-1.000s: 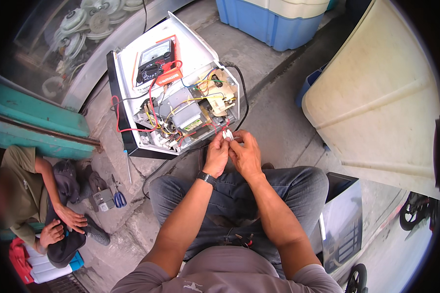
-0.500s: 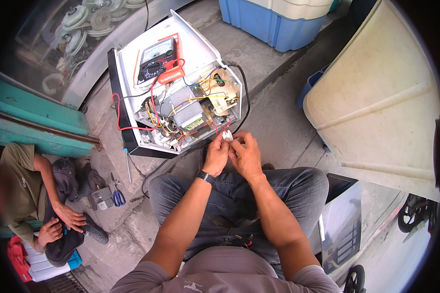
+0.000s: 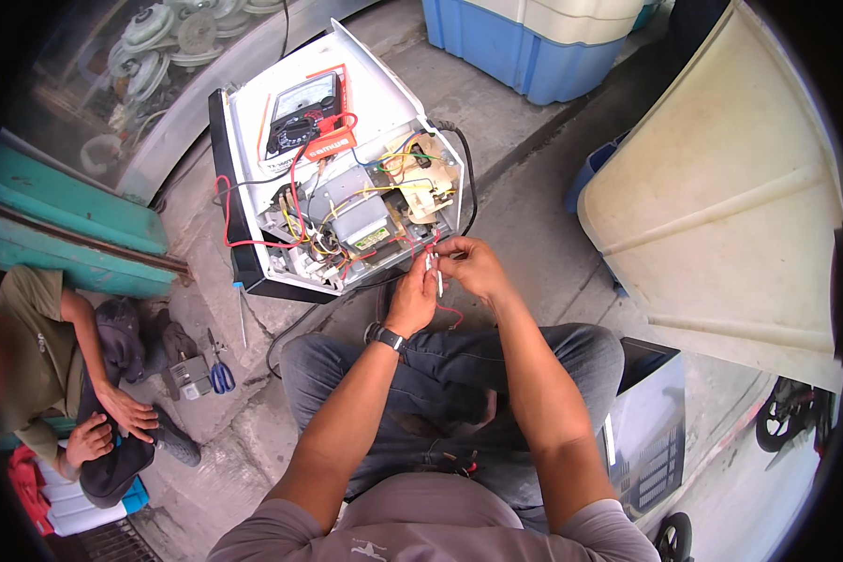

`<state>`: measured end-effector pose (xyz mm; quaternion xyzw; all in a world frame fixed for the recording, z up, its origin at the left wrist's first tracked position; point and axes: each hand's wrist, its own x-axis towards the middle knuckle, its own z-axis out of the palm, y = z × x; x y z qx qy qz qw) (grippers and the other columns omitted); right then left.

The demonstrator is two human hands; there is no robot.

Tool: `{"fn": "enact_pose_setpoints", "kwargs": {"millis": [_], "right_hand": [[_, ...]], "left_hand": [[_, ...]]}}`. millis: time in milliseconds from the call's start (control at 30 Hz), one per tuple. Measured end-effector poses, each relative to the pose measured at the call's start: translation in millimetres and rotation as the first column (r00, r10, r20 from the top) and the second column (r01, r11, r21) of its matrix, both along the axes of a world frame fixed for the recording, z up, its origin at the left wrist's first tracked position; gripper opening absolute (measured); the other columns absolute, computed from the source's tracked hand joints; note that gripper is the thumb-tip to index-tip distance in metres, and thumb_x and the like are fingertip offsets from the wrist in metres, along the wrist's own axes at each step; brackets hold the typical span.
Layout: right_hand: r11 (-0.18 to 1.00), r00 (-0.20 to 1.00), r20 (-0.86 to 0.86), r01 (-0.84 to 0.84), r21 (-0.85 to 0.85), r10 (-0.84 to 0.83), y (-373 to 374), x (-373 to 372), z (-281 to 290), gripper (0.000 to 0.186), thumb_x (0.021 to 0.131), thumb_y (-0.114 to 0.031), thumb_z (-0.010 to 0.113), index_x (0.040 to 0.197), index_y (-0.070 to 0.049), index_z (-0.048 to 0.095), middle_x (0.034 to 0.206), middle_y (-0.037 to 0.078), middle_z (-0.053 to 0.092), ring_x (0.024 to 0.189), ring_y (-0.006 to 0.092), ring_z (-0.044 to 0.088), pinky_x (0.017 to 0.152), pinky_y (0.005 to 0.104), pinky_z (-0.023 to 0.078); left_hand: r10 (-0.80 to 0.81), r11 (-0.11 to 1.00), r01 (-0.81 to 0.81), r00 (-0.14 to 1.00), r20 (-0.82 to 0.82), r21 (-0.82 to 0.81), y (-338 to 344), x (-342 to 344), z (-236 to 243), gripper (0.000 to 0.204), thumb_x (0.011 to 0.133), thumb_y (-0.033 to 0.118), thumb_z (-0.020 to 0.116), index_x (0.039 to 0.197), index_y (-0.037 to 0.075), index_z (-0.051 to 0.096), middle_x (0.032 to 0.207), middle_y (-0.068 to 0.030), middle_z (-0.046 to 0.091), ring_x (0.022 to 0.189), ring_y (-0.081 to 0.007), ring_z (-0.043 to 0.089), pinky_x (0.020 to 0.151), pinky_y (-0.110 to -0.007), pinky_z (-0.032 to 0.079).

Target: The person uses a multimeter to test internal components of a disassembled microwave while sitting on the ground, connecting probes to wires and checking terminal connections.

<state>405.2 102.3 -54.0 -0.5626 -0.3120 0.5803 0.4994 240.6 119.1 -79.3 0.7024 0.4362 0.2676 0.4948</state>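
An opened microwave oven (image 3: 359, 214) lies in front of me, with its transformer and a tangle of coloured wires exposed. At its near right edge, my left hand (image 3: 414, 298) is closed on a small white plastic wire holder (image 3: 430, 263). Beside it my right hand (image 3: 476, 268) pinches at the top of the same piece; its fingertips partly hide what they grip. A white strip (image 3: 439, 284) pokes down between the hands, and a loose red wire (image 3: 454, 313) hangs below them. An analog multimeter (image 3: 304, 108) rests on the oven, its red and black leads trailing over the wiring.
At left a co-worker (image 3: 42, 347) sits near blue-handled scissors (image 3: 222, 377) and a grey box (image 3: 193, 377). A screwdriver (image 3: 242, 314) lies by the oven. Blue bins (image 3: 525, 56) stand behind, a large cream container (image 3: 721, 197) at right, and a metal cover (image 3: 648, 440) beside my knee.
My right hand has shifted slightly up and its fingers have turned over the white piece. The white strip and the red wire loop now show below the hands.
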Motion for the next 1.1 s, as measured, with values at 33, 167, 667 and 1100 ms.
{"fn": "enact_pose_setpoints", "kwargs": {"millis": [33,167,667,1100], "right_hand": [[0.998,0.993,0.107,-0.058,0.017,0.056,5.9,2.2,-0.4,0.023,0.084,-0.006,0.075,0.104,0.005,0.071,0.089,0.011,0.073,0.077,0.0164,0.069,0.070,0.0312,0.057],[0.980,0.877,0.443,-0.198,-0.022,0.187,17.6,8.0,2.7,0.019,0.079,-0.008,0.076,0.094,0.004,0.074,0.085,0.009,0.075,0.078,0.0155,0.070,0.069,0.0321,0.057],[0.976,0.905,0.388,-0.211,0.048,0.177,14.8,11.8,-12.4,0.018,0.079,-0.009,0.080,0.094,-0.001,0.074,0.085,0.006,0.074,0.078,0.0139,0.068,0.072,0.0310,0.055],[0.988,0.937,0.326,-0.148,0.045,0.126,8.0,5.9,-14.3,0.019,0.086,-0.010,0.080,0.100,-0.002,0.071,0.090,0.004,0.072,0.079,0.0135,0.067,0.071,0.0306,0.054]], "left_hand": [[-0.008,0.999,0.009,0.999,-0.038,0.031,0.9,-2.5,-0.3,0.044,0.107,0.013,0.047,0.148,-0.002,0.042,0.111,-0.0181,0.072,0.091,-0.0255,0.076,0.078,-0.036,0.058],[-0.024,1.000,0.025,0.998,-0.049,0.017,3.7,-5.9,-1.8,0.045,0.106,0.015,0.048,0.148,-0.002,0.043,0.111,-0.0211,0.072,0.093,-0.0333,0.075,0.080,-0.040,0.058],[-0.020,0.996,0.033,0.988,-0.151,0.087,7.4,-8.8,-11.0,0.049,0.103,0.017,0.051,0.148,0.000,0.042,0.110,-0.0328,0.067,0.101,-0.0499,0.065,0.085,-0.053,0.052],[0.008,0.992,0.012,0.987,-0.159,0.126,5.9,-7.9,-3.3,0.045,0.106,0.022,0.050,0.146,0.001,0.046,0.118,-0.0299,0.067,0.110,-0.0454,0.065,0.091,-0.048,0.051]]}}
